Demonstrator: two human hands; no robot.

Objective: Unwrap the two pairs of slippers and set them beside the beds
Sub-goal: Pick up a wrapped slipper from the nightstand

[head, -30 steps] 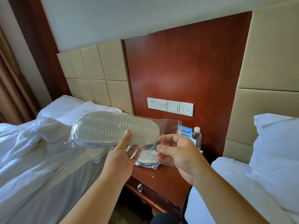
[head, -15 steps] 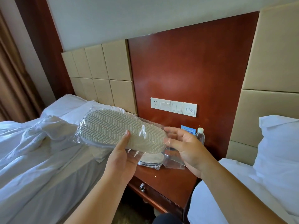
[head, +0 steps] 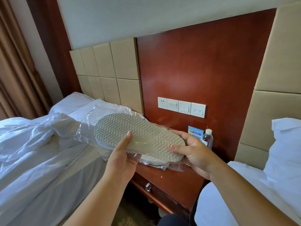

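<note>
Left hand (head: 121,158) and right hand (head: 197,152) both raised, each grip closed.

No legible text; blue card (head: 195,132) by the bottle (head: 207,138) has print too small to read

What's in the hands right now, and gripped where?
A plastic-wrapped slipper pair, sole up: left hand pinches its near edge mid-length, right hand grips the right end.

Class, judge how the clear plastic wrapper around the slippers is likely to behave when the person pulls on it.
The plastic wrapper is probably floppy: its loose end crumples past the slipper sole. Its glossy film looks slippery, so the left hand and right hand may need a firm pinch.
</note>
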